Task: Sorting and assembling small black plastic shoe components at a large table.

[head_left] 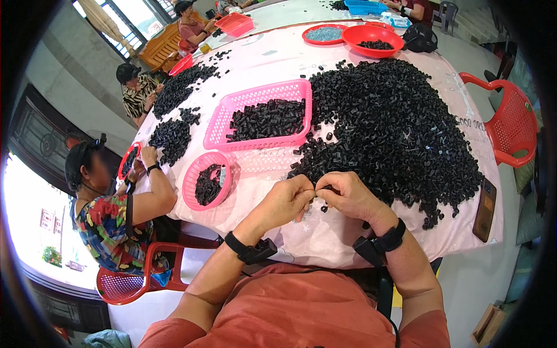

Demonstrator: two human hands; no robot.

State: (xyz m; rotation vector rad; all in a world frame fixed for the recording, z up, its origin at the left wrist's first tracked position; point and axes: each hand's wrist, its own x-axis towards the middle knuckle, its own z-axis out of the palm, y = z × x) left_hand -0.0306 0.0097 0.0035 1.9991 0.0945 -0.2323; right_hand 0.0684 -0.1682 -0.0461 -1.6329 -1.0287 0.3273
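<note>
My left hand (292, 196) and my right hand (348, 193) meet fingertip to fingertip at the near edge of a big heap of small black plastic pieces (383, 116). Both are closed in a pinch. Whatever lies between the fingertips is too small and too covered to name. A few loose black pieces lie on the cloth just below my fingers. Left of my left hand stands a round pink basket (188, 188) with some black pieces in it. Beyond it, a rectangular pink basket (258, 143) holds many more.
A phone (485, 210) lies at the table's right edge, near a red chair (516, 119). Farther back are a red bowl (371, 49), a red tray of pale bluish pieces (324, 35) and a black cap (420, 38). Several people sit around the table, one close on my left.
</note>
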